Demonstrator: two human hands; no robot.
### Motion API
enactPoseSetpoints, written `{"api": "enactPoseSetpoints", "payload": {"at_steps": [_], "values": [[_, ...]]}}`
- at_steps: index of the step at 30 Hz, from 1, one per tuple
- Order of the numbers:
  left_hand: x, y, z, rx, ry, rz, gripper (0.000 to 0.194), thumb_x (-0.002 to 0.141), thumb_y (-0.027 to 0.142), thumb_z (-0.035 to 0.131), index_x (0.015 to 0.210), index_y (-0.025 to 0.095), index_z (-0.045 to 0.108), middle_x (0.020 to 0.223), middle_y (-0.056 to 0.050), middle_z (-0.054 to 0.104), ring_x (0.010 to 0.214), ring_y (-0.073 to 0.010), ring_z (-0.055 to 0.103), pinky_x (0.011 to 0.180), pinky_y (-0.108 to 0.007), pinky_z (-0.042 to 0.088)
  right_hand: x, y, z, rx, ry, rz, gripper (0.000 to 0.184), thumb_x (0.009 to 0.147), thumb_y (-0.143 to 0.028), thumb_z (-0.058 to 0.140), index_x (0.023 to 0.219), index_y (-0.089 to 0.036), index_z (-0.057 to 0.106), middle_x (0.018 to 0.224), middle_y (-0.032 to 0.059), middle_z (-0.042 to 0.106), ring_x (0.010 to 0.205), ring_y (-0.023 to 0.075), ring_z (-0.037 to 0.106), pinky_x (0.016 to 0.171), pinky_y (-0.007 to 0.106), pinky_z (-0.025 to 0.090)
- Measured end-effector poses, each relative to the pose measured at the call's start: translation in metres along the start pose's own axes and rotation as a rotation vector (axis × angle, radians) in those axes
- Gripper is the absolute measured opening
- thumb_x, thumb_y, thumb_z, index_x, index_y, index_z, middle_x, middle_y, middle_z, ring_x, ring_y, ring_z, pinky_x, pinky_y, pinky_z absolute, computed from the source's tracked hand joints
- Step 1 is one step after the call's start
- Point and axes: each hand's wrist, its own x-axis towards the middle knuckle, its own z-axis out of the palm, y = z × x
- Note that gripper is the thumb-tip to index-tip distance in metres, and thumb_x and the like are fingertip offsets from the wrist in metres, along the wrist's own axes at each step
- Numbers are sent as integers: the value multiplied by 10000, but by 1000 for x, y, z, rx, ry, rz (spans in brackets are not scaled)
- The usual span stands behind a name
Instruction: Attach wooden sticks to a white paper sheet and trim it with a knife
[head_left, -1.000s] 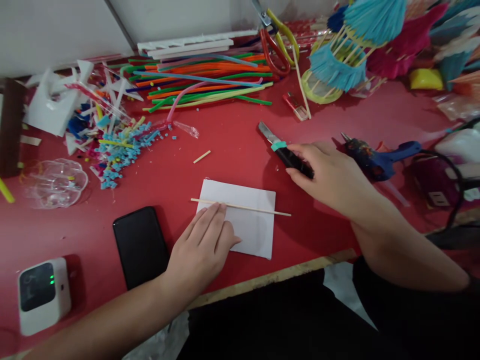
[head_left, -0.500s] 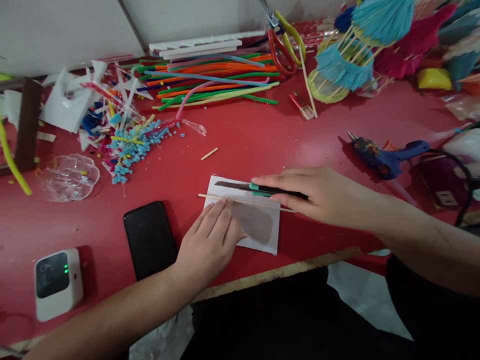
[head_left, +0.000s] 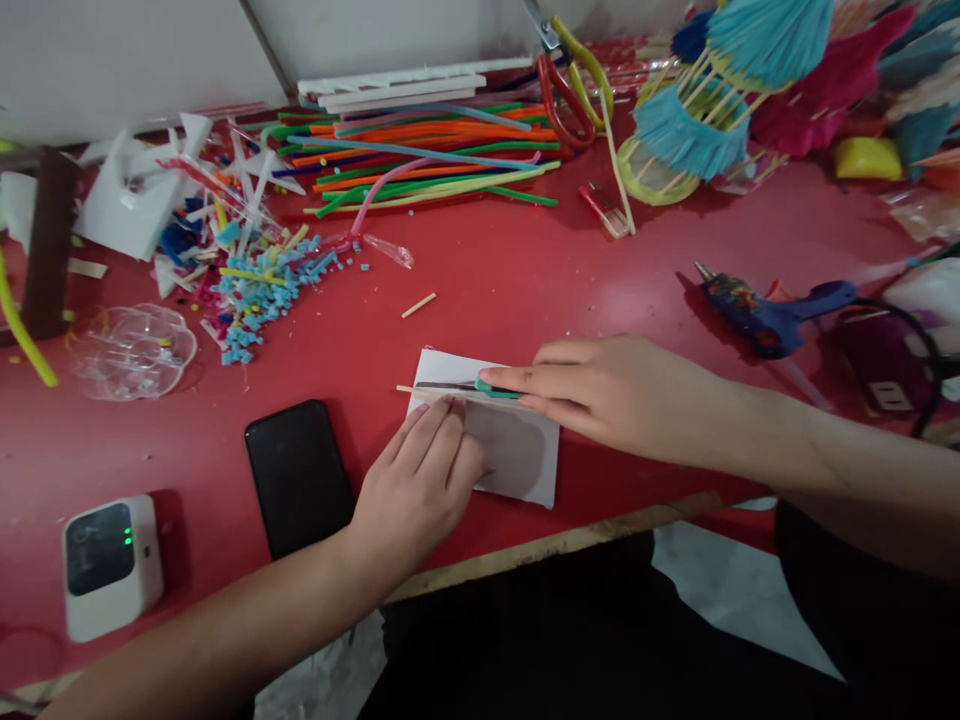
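A small white board (head_left: 517, 475) lies on the red table. Across it runs a thin wooden stick (head_left: 403, 388), its left end jutting past the board's edge. My left hand (head_left: 420, 465) presses the stick down, fingers close together and their tips on it. In my right hand (head_left: 607, 390) is a utility knife (head_left: 491, 389) with a green and black handle, the index finger stretched along its top. Its long blade points left and lies along the stick's far side; whether the edge touches the wood I cannot tell. My right fingers hide the stick's right end.
Left of the board lie a black phone (head_left: 300, 480) and a white device (head_left: 112, 565) with green lights. A blue glue gun (head_left: 772, 310) rests at right. Behind are coloured pipe cleaners (head_left: 435, 160), scissors (head_left: 566, 90), foam scraps (head_left: 255, 310) and a short stick piece (head_left: 418, 305).
My right hand has moved left and slightly nearer, bringing the knife blade down alongside the stick. My left hand has stayed in place on the stick.
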Motion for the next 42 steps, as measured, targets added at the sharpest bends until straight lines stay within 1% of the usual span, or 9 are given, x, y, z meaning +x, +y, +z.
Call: {"api": "enactPoseSetpoints", "payload": {"at_steps": [5, 11, 14, 19, 22, 25, 30, 33, 42], "values": [[-1, 1, 1, 23, 25, -3, 253, 1014, 246, 453, 875, 133, 632, 1068, -120, 740, 1094, -249, 686, 981, -374, 548, 4, -3, -1, -10, -23, 10, 431, 1012, -257, 414, 1413, -272, 572, 887, 52, 665, 725, 138, 591, 635, 257, 360], [0, 1, 1, 23, 40, 7, 248, 1007, 241, 468, 865, 125, 635, 1068, -135, 740, 1076, -255, 693, 963, -375, 557, 6, -9, -5, -61, -100, 74, 450, 996, -241, 443, 1428, -307, 552, 872, 37, 626, 745, 148, 602, 628, 265, 339], [-1, 1, 3, 21, 40, 9, 220, 997, 237, 490, 876, 122, 633, 1075, -146, 736, 1087, -258, 688, 973, -382, 552, 8, -13, -7, -116, -126, 91, 452, 994, -237, 446, 1428, -313, 548, 864, 30, 612, 725, 146, 582, 606, 263, 309], [-1, 2, 3, 20, 50, 9, 211, 1005, 228, 467, 919, 119, 628, 1111, -151, 728, 1112, -253, 678, 969, -387, 553, 10, -19, -11, -179, -179, 128, 457, 1006, -251, 420, 1441, -340, 524, 857, 22, 590, 659, 129, 518, 573, 261, 253], [0, 2, 3, 28, 64, 7, 218, 1005, 231, 470, 900, 118, 624, 1093, -142, 735, 1093, -255, 688, 950, -376, 561, 10, -21, -13, -200, -206, 132, 476, 1007, -239, 407, 1464, -340, 494, 866, 25, 590, 648, 127, 500, 566, 265, 234], [0, 1, 4, 29, 66, 7, 209, 1003, 225, 470, 920, 115, 627, 1099, -148, 733, 1098, -254, 686, 955, -381, 558, 9, -23, -15, -223, -226, 122, 498, 996, -209, 414, 1475, -330, 479, 875, 30, 593, 638, 126, 482, 557, 269, 212], [-1, 1, 4, 27, 73, 12, 167, 982, 207, 509, 931, 98, 626, 1101, -161, 731, 1093, -273, 687, 955, -390, 560, 12, -26, -20, -255, -254, 120, 516, 976, -182, 426, 1463, -338, 492, 841, 25, 581, 588, 114, 423, 542, 272, 169], [-1, 1, 3, 19, 69, 8, 178, 983, 221, 514, 928, 92, 624, 1102, -170, 729, 1095, -277, 687, 953, -392, 562, 13, -27, -24, -254, -276, 124, 504, 978, -190, 420, 1453, -334, 505, 831, 28, 581, 580, 116, 413, 535, 276, 152], [0, 2, 3, 36, 64, 1, 203, 1001, 226, 478, 924, 108, 625, 1093, -142, 741, 1085, -263, 694, 946, -383, 569, 10, -27, -24, -252, -275, 128, 531, 957, -164, 408, 1451, -330, 512, 821, 30, 573, 557, 114, 370, 522, 276, 139]]}}
